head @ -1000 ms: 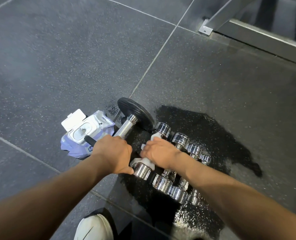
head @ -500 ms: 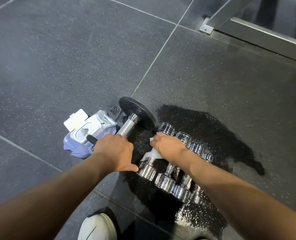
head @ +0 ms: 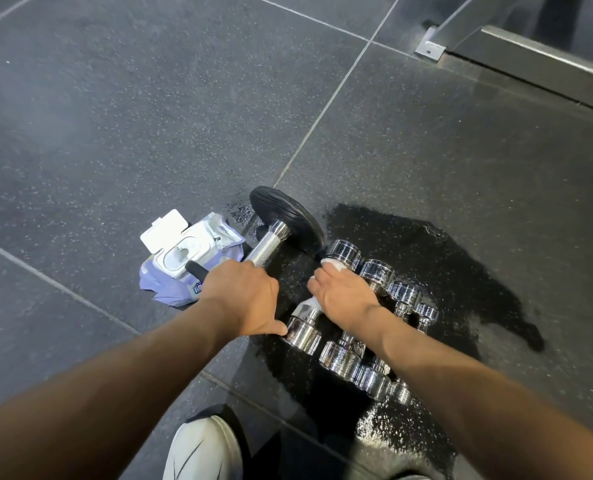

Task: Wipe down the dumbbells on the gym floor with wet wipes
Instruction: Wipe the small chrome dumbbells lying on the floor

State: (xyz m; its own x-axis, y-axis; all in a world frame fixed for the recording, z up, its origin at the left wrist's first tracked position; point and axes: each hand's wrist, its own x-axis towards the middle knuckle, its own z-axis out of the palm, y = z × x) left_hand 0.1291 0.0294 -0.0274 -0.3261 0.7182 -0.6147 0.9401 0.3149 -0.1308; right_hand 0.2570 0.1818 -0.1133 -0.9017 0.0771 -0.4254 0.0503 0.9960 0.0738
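Head view, looking down at dark speckled gym floor (head: pixel 122 126).

Left hand (head: pixel 243 299): closed around the knurled handle of the black-plate dumbbell (head: pixel 284 216); thumb extended toward the nearest chrome head. One black plate stands on edge on the floor beyond the hand; the near end of the bar shows as a black tip over the wipes pack.

Right hand (head: pixel 345 294): palm down, fingers curled over the handle of the first chrome dumbbell (head: pixel 303 332), pressing a white wet wipe (head: pixel 329 263) against it. Wipe visible at the fingertips near the far chrome head and again below the palm; how fully the fingers wrap the handle cannot be told.

Chrome dumbbells: four in a row, side by side and touching or nearly so, getting smaller to the right. The row lies on a dark wet patch (head: pixel 426 244) of the floor.

Wipes pack (head: pixel 191 254): purple, white lid flipped open, on the floor just left of the black-plate dumbbell.

White shoe (head: pixel 201 448) at the bottom edge. Metal frame (head: pixel 537 60) at top right.
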